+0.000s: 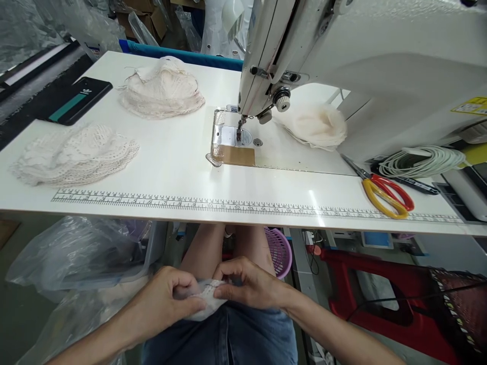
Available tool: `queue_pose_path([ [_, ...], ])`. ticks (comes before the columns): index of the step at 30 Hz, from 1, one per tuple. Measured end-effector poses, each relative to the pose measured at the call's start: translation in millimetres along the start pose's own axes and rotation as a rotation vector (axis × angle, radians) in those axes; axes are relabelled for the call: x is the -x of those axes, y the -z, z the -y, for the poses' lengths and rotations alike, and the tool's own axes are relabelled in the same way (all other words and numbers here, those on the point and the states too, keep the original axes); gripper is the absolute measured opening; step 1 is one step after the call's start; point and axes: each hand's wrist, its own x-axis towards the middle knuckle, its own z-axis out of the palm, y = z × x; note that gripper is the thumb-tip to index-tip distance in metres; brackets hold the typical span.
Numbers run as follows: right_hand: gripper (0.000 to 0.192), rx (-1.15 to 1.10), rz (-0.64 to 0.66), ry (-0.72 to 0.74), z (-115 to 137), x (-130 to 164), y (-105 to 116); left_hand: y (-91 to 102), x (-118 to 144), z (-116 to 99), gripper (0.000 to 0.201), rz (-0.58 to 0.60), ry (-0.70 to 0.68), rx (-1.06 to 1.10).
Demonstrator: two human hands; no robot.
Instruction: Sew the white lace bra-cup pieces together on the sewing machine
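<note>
Two bare hands meet below the front edge of a white sewing table point(182, 167), working a small piece of pale lace fabric point(203, 304) over the person's lap. The left hand point(167, 299) pinches the piece from one side with thumb and fingers closed on it; the right hand point(247, 286) clamps the other side, fingertips pressed together on the cloth — a hold that seems meant to keep two edges lined up. The piece sits between the hands, above denim shorts and well short of the sewing machine point(342, 56).

On the tabletop, three heaps of similar lace are kept apart: one pile at the left point(76, 154), a second stack further back point(163, 91), and a smoother cream stack point(315, 126) tucked behind the machine's needle — probably sorted so that each kind stays within reach of the presser foot point(239, 133). A printed ruler point(243, 205) runs along the table's near edge. Red-and-yellow-handled scissors point(384, 195) lie to the right of the needle plate, beside a coil of pale cord point(422, 161). A dark phone point(76, 100) rests at the far left corner.

Under the table stand a purple basket point(279, 251) and a red stool point(380, 284), while clear plastic bags point(76, 258) sit at the person's left side.
</note>
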Motion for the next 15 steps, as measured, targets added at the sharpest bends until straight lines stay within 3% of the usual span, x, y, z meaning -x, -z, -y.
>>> queue_pose_path([
  [11,0.026,0.012,0.022,-0.01,-2.6,3.0,2.4,-0.4,-0.1,0.9,0.028,-0.022,0.022,-0.004],
  [15,0.031,-0.046,0.008,-0.018,2.0,0.4,-1.3,-1.8,-0.6,5.1,0.034,-0.04,-0.01,-0.006],
])
